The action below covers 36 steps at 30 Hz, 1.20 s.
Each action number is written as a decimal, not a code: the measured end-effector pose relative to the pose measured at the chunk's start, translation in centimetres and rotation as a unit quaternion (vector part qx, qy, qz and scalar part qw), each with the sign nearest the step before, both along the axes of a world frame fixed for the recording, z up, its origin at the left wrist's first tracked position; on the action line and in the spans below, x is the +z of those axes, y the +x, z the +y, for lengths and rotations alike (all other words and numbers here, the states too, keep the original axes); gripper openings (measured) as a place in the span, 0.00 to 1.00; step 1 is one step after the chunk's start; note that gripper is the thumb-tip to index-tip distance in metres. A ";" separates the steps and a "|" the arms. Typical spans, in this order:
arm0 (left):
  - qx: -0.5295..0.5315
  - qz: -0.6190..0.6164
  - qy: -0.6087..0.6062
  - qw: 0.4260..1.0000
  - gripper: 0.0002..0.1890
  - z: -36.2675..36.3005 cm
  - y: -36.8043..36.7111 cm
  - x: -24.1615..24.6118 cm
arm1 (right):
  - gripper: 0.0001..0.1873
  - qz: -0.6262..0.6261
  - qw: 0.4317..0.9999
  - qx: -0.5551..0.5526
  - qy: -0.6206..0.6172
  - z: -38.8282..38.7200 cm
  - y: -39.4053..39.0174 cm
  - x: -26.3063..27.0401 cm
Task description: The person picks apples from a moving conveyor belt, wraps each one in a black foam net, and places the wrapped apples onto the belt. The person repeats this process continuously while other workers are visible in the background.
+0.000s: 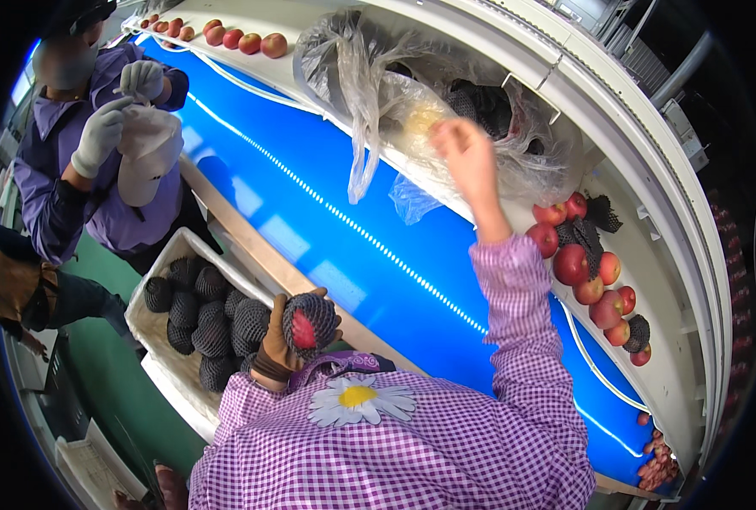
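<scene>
My left hand (276,344), in a brown glove, holds an apple (311,322) in a black foam net; red skin shows through the net's opening. Bare and slightly blurred, my right hand (468,159) is raised across the blue conveyor belt (378,268), at a clear plastic bag (352,83). Its fingers are bent, and whether they pinch anything is not clear. Black foam nets (480,105) show inside the bag, with a yellowish patch (424,121) near my fingertips. Beside my left hand, a white lined box (167,389) contains several apples in black nets (211,328).
Loose apples (570,264) and black nets (583,236) lie on the white ledge (662,331) at right. More apples (231,38) line its far end. A co-worker (107,217) in white gloves holds a white cap (148,153) across the box. Another person (27,280) is behind.
</scene>
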<state>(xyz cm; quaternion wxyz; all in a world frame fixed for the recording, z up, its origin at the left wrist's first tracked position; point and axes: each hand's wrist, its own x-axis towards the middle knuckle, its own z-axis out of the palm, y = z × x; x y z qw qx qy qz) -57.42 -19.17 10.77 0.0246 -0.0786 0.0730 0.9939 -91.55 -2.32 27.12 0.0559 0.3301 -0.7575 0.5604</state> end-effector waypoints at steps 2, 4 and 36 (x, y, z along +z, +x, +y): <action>-0.028 0.026 -0.020 0.999 0.46 -0.3 -1.0 0.0 | 0.11 0.135 0.971 -0.190 0.052 -0.1 -8.7 0.3; -0.071 0.072 0.019 0.995 0.49 -0.5 -2.1 0.4 | 0.16 0.154 0.914 -0.315 0.205 -0.3 -13.8 -2.6; 0.075 0.185 -0.250 0.947 0.50 3.3 0.7 6.1 | 0.16 0.021 0.995 0.098 0.005 4.2 20.9 -6.1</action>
